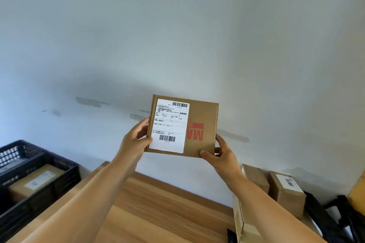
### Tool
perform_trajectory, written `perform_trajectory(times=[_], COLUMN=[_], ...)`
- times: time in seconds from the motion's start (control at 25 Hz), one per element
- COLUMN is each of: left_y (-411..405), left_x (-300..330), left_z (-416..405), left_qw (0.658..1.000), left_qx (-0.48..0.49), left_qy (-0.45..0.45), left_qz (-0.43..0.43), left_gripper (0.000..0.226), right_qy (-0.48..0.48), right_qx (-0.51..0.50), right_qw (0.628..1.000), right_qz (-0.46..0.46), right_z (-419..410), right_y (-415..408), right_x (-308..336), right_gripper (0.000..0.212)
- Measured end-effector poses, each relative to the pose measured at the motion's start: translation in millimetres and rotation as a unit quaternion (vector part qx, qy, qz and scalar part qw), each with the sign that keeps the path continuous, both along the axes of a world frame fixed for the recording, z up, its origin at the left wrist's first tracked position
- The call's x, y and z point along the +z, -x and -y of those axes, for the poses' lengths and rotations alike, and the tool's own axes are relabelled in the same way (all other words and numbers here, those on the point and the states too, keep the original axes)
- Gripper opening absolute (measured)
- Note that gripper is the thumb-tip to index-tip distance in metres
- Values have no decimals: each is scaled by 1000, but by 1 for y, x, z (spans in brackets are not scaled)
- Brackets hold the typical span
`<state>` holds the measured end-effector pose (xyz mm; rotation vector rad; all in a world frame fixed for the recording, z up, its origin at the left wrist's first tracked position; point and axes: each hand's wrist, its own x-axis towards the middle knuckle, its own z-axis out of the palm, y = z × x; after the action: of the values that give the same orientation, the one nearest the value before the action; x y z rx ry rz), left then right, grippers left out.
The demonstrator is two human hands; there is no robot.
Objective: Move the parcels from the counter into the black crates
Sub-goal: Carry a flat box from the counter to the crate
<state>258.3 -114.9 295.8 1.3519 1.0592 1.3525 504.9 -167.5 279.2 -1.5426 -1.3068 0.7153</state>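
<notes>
We hold flat cardboard parcel (182,127) up in air above far edge of wooden counter (158,203), white shipping label (169,126) facing us. Our left hand (134,140) clamps parcel's left edge, thumb on front, fingers curled behind. Our right hand (221,154) pinches lower right corner likewise. Black crate (65,179) sits off counter's left edge, labelled box (35,183) inside. Two small boxes (286,191) stand by counter's right far corner.
</notes>
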Motion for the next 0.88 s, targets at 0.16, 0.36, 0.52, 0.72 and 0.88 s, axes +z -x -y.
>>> perform_trajectory(times=[0.16,0.36,0.52,0.72,0.88], left_y=[46,133,241,379,492], left_x=[-8,-18,-28,-44,-64], left_z=[22,37,54,79,94], left_qw=[1000,998,996,992,985], left_qx=[27,60,89,124,164], left_qy=[4,7,2,22,54], left_qz=[3,1,11,13,26], left_gripper=[66,65,62,64,65], right_qy=[6,11,18,41,66], right_qx=[41,74,120,176,221], right_qw=[999,997,993,983,973], right_qz=[13,16,13,10,0], right_z=[0,-2,-3,-3,-6], right_y=[42,122,230,373,485], right_x=[-7,-7,-9,-24,-46], right_gripper=[75,73,70,64,65])
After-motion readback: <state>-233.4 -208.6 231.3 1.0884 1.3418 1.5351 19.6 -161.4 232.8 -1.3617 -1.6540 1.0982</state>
